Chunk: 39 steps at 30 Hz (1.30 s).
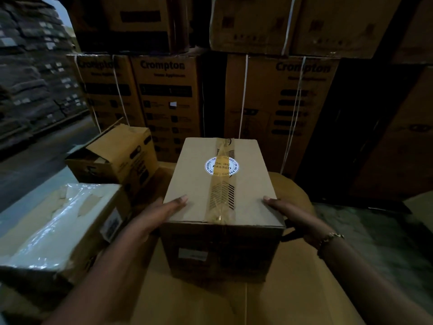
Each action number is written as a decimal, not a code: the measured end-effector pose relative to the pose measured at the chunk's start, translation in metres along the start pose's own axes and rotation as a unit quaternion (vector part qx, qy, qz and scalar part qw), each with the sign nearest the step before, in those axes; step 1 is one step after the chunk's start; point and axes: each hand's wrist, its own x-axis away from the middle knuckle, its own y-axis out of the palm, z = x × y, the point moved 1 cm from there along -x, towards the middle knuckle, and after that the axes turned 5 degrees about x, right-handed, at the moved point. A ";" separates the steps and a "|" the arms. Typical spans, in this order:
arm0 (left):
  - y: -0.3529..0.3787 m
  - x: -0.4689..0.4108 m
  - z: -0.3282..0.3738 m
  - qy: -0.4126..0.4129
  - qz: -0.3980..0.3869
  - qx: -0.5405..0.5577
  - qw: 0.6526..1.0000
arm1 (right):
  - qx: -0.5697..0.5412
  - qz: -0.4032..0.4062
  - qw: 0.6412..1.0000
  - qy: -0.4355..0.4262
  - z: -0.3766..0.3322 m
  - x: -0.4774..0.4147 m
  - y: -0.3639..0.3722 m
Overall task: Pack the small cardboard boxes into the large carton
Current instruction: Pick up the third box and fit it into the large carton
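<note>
Closest to the camera was a broad flat cardboard surface (293,289) with a seam running down it. I'd guess that was a flap or the top of the large carton, but the shot didn't make it clear, and no open cavity showed anywhere.

Sitting on or just above that was the small box (221,184), taped shut along the top with a round "QC PASSED" sticker (222,166) over the tape. The left hand (152,221) was pressed flat against its left side, fingers stretched out, thumb lying on the top edge. The right hand (297,221), bracelet on the wrist, mirrored that on the right side, thumb up top and the other fingers tucked down the side out of view. So both hands were clamped on the same box, one each side. Couldn't tell if the box was resting or being carried.

My read: mid-carry on one box, either setting it down or shifting it toward the carton. The next move would need the carton opening found and the box lowered in square.

Just left sat a plastic-wrapped carton (58,231), and behind it an opened brown box (117,156) with its flap up. Further back, a wall of strapped Crompton cartons (168,102).
</note>
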 end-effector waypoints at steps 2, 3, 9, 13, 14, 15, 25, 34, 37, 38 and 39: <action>0.012 -0.001 0.003 -0.008 -0.006 0.038 0.999 | 0.003 -0.019 1.000 0.017 -0.006 0.001 0.005; 0.014 0.000 0.004 0.001 -0.001 0.043 0.999 | 0.015 -0.012 1.000 0.013 -0.007 0.002 0.006; 0.018 0.021 0.002 0.082 -0.004 0.057 0.995 | 0.003 0.021 0.993 -0.117 0.013 0.016 -0.007; 0.025 0.024 -0.029 0.103 0.021 0.085 0.991 | -0.015 0.021 0.971 -0.238 0.043 0.017 -0.001; 0.027 0.021 -0.042 0.099 0.023 0.069 0.992 | -0.009 0.017 0.969 -0.248 0.055 0.014 0.003; 0.030 0.018 -0.054 0.084 0.023 0.041 0.995 | 0.003 0.016 0.970 -0.243 0.067 0.009 0.006; 0.034 0.003 -0.106 0.033 -0.061 -0.052 0.996 | 0.017 0.066 0.982 -0.175 0.106 0.000 0.036; -0.021 0.043 0.035 0.127 -0.116 0.201 0.964 | -0.142 0.022 0.976 -0.165 -0.034 0.051 -0.046; -0.034 0.017 0.080 0.070 -0.079 0.161 0.981 | -0.064 0.023 0.993 -0.101 -0.082 0.044 -0.054; -0.033 0.007 0.093 0.055 -0.085 0.135 0.986 | -0.046 0.019 0.996 -0.078 -0.097 0.042 -0.052; -0.031 -0.001 0.105 0.050 -0.100 0.115 0.987 | -0.039 0.017 0.997 -0.060 -0.111 0.041 -0.049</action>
